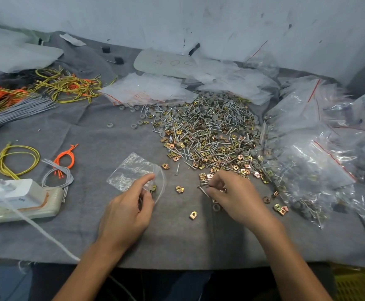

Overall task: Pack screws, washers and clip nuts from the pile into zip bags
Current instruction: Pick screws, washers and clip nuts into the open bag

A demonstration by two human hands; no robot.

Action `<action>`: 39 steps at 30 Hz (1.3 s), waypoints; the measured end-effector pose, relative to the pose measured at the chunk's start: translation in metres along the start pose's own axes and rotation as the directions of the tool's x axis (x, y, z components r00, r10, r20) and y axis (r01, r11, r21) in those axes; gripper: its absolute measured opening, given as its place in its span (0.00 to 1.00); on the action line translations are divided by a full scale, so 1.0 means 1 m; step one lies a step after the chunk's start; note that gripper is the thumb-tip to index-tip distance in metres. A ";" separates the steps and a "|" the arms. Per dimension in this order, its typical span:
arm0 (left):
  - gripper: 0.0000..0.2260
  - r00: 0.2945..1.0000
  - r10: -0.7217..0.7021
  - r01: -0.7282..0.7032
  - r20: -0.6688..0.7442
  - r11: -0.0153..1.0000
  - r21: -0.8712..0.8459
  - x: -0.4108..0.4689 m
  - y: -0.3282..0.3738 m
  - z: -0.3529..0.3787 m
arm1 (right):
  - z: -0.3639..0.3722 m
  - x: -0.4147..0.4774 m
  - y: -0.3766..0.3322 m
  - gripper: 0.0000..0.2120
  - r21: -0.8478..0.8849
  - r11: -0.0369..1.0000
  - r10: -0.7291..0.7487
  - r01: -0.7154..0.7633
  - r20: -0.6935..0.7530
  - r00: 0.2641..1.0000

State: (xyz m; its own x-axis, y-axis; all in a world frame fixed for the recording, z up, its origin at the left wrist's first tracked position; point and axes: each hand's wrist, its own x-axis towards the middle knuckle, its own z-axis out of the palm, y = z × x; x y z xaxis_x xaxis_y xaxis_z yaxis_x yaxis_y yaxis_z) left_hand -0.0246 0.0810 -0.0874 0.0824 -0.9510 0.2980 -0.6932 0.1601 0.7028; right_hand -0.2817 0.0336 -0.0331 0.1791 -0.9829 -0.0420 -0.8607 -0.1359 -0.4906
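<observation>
Step in hand, as I judge it: collecting the screw share for one bag. The left hand [127,211] has thumb and fingers curled on the mouth of the zip bag [131,170], holding it open toward the work; the bag lies on the grey cloth [90,240], left of centre. The next move calls for carrying the right hand's pick leftward to that mouth and dropping it in point-first without snagging the film; washers would follow.

Counts, left to right:
- Off-task, far left: one power strip [47,210] with one white adapter [21,192]; one yellow wire loop [17,159]; one bunch of orange ties [67,157].
- Zip bag in hand: one; one bagged clip nut [153,187] shows at its mouth; anything more is hidden by the crumpled film.
- Loose between the hands: three stray clip nuts [179,189]; one lone screw [177,169].
- Right hand [235,196]: fingertips pinch a held screw [203,190] at the near edge of the pile, head sticking out to the left; more may sit in the fingers, but I cannot tell. One grey washer [216,207] lies just beside it.
- Pile [209,131] — screws, washers and clip nuts mixed, behind the right hand; far too many to count.
- Filled bags [307,170], heaped at right: several, overlapping; exact number not readable.
</observation>
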 end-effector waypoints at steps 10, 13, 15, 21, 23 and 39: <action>0.22 1.000 0.012 -0.013 0.017 0.999 0.047 -0.001 -0.001 0.000 | 0.047 -0.006 -0.088 0.06 0.197 0.961 -0.166 0.194 -0.149 0.975; 0.23 1.000 0.017 -0.018 0.006 0.999 0.036 0.000 -0.004 0.001 | 0.057 -0.004 -0.096 0.08 -0.003 0.982 -0.186 0.189 -0.169 0.968; 0.23 1.000 0.017 -0.017 -0.001 1.000 0.027 0.000 -0.005 0.002 | 0.059 -0.004 -0.094 0.10 -0.040 0.977 -0.214 0.210 -0.151 0.965; 0.25 1.000 0.019 -0.019 0.002 1.000 0.022 0.000 -0.009 0.006 | 0.036 -0.012 -0.058 0.02 0.132 0.972 -0.167 0.195 -0.194 0.967; 0.27 1.000 0.012 -0.012 0.009 1.000 0.029 0.001 -0.009 0.006 | 0.018 -0.008 -0.033 0.02 0.067 0.992 -0.100 0.110 -0.136 0.986; 0.22 1.000 -0.007 0.007 0.012 1.000 -0.006 0.000 -0.003 0.003 | -0.004 -0.001 0.025 0.04 -0.142 0.988 0.073 -0.067 0.035 0.997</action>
State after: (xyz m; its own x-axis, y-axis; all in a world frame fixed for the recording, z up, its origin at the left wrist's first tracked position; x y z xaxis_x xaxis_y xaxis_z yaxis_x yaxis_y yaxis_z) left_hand -0.0241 0.0798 -0.0915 0.0788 -0.9551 0.2857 -0.6886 0.1551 0.7083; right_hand -0.3054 0.0307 -0.0414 0.1326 -0.9853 -0.1076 -0.9295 -0.0859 -0.3585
